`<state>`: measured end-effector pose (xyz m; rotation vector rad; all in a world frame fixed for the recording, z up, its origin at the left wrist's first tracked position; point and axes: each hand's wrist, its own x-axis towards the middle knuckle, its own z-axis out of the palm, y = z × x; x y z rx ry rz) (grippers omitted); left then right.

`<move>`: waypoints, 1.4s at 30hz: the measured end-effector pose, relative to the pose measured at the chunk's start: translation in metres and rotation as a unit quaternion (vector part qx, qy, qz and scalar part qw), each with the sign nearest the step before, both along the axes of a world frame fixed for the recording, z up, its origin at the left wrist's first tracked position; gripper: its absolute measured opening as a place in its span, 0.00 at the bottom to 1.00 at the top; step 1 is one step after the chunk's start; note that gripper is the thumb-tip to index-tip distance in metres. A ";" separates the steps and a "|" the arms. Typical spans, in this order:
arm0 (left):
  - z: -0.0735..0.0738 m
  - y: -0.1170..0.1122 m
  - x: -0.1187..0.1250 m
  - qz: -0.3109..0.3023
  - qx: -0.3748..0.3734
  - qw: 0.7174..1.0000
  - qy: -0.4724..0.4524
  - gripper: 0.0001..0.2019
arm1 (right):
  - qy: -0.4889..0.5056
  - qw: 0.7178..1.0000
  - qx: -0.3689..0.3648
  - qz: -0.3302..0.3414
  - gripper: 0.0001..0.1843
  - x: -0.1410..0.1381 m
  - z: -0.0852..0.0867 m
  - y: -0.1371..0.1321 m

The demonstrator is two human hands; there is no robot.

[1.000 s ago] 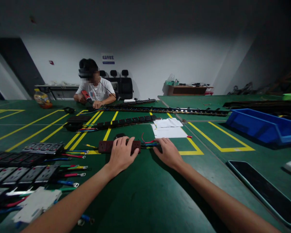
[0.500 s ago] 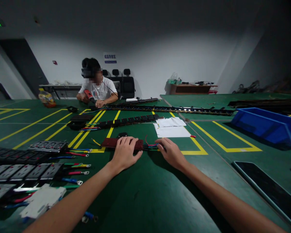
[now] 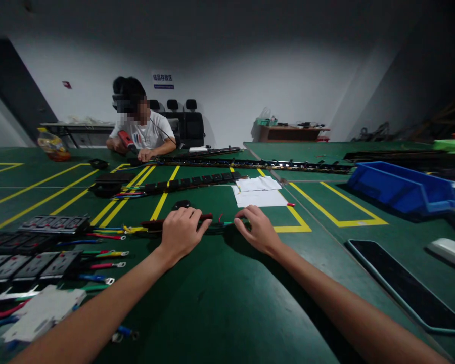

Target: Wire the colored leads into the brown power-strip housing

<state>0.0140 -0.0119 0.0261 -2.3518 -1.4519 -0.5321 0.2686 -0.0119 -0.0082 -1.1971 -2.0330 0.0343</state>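
Note:
My left hand [image 3: 182, 232] is wrapped over a narrow dark red board [image 3: 152, 224] in front of me, hiding its middle. The board appears tipped up on its long edge. Thin coloured wires [image 3: 218, 227], a green one among them, run from its right end to my right hand [image 3: 257, 230]. My right thumb and forefinger pinch the wires' ends. A small black part [image 3: 182, 205] lies just behind the board. Left of my left hand are black socket strips [image 3: 49, 263] with red, blue and yellow-green leads ending in metal lugs.
A white part [image 3: 41, 313] lies near my left forearm. White paper [image 3: 260, 198] is beyond my right hand, a phone [image 3: 405, 283] and a blue bin [image 3: 394, 194] to the right. Across the green table a person [image 3: 147, 131] holds a red drill [image 3: 127, 140] by a long black strip [image 3: 269, 165].
The dark red board has turned from lying flat to standing more on edge under my left hand. My right hand stays at the wires. The whole view has shifted slightly.

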 end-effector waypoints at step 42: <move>-0.007 0.010 -0.003 -0.042 -0.088 0.995 -0.031 0.24 | -0.057 0.996 -0.047 -0.052 0.18 -0.002 -0.003 0.005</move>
